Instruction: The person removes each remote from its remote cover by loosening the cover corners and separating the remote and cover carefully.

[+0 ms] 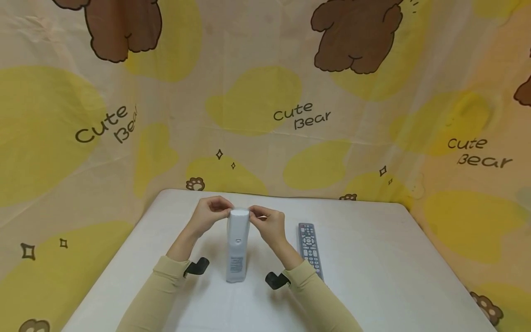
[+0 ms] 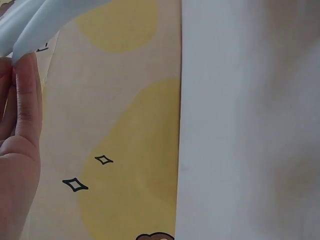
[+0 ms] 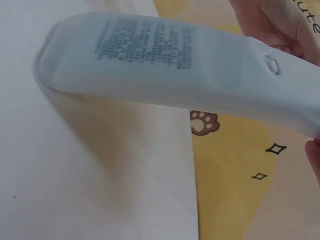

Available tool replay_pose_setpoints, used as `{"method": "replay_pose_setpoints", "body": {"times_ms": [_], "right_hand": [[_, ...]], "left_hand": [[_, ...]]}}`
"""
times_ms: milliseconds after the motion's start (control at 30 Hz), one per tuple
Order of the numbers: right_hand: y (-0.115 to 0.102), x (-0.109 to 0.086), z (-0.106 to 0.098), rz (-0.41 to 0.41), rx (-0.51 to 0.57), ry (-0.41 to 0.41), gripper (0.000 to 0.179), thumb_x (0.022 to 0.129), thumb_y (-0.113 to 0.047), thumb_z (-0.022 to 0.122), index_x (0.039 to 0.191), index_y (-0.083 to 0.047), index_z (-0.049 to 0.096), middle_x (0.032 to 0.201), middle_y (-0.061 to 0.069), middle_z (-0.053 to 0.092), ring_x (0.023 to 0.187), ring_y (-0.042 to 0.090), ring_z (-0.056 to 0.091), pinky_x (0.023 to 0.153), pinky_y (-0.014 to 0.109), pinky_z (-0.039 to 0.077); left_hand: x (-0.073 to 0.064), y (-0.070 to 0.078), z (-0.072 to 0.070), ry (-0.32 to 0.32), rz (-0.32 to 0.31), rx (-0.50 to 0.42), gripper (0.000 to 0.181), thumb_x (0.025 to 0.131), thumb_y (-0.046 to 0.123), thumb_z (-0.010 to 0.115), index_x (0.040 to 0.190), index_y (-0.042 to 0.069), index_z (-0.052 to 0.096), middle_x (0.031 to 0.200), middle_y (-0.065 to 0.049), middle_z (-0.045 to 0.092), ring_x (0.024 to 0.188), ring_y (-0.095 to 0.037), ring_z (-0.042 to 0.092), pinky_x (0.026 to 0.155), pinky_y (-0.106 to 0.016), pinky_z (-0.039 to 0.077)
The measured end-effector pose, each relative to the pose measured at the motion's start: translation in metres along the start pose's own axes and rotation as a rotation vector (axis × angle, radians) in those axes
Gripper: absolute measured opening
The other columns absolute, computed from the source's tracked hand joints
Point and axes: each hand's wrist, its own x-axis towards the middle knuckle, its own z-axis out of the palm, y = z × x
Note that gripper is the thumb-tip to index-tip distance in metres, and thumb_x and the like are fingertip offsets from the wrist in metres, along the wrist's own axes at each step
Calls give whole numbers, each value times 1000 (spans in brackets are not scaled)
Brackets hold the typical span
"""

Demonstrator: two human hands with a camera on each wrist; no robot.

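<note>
On the left of the white table (image 1: 373, 258), the left hand (image 1: 209, 216) has its fingers curled in and pinches the far, raised end of the pale grey-white plastic remote in its translucent sleeve (image 1: 237, 244). In the left wrist view only a fingertip (image 2: 25, 95) shows, pressed against a corner of that pale cover (image 2: 45, 22), with the table edge and the cartoon-bear cloth backdrop (image 2: 115, 150) behind.

The remote sits between the two forearms, at the middle of the table's width. Its long axis runs straight away from the person: the near end rests on the table, the far end is tilted up into the fingers. It lies face down, the printed label on its back (image 3: 145, 42) and a small catch (image 3: 272, 64) showing in the right wrist view.

On the right, the right hand (image 1: 268, 222) mirrors the left, fingers bent and pinching the same top end from the other side. Both hands are equally near; neither has the advantage.

Further right, a dark grey remote with rows of buttons (image 1: 309, 249) lies flat, parallel to the first, just beside the right wrist and touched by neither hand.
</note>
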Motion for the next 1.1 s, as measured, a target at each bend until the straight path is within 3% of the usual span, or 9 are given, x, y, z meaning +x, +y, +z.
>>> {"method": "replay_pose_setpoints", "body": {"times_ms": [200, 333, 433, 700, 933, 1100], "right_hand": [[-4, 0, 0, 47, 20, 19, 10, 80, 3, 69, 88, 0, 74, 80, 14, 73, 71, 25, 70, 64, 26, 58], [-23, 0, -5, 57, 38, 17, 9, 80, 6, 67, 87, 6, 73, 80, 19, 72, 71, 30, 69, 64, 28, 58], [-35, 0, -9, 78, 48, 7, 9, 80, 6, 67, 87, 7, 72, 80, 19, 72, 71, 28, 69, 64, 25, 57], [-35, -1, -10, 211, 149, -26, 11, 82, 3, 67, 91, 8, 71, 86, 22, 71, 76, 30, 69, 65, 20, 56], [-26, -4, -10, 348, 337, -44, 17, 84, 1, 67, 96, 11, 69, 95, 28, 69, 78, 13, 70, 72, 28, 58], [-24, -6, -10, 378, 392, -48, 18, 84, -1, 68, 98, 10, 68, 97, 28, 68, 77, 7, 68, 74, 29, 58]], "left_hand": [[0, 0, 1, -7, -7, -4, 17, 85, 1, 68, 97, -9, 65, 93, -9, 67, 82, -12, 65, 77, -24, 55], [0, 0, 2, -8, -14, -8, 16, 84, 1, 68, 97, -9, 64, 93, -9, 67, 82, -12, 65, 77, -24, 55], [0, 0, 3, -7, -24, -12, 16, 84, 1, 68, 97, -8, 65, 91, -5, 68, 83, -13, 65, 77, -25, 55], [-1, -2, 5, -10, -46, -16, 16, 83, 0, 68, 98, -5, 64, 92, -2, 68, 85, -15, 66, 79, -25, 55], [-5, -4, 6, -49, -91, -11, 23, 85, 5, 68, 105, -2, 61, 101, -9, 66, 91, -16, 65, 82, -26, 54], [-11, -7, 8, -80, -162, 24, 24, 91, 11, 63, 112, 2, 60, 111, -13, 63, 94, -17, 64, 82, -28, 53]]}}
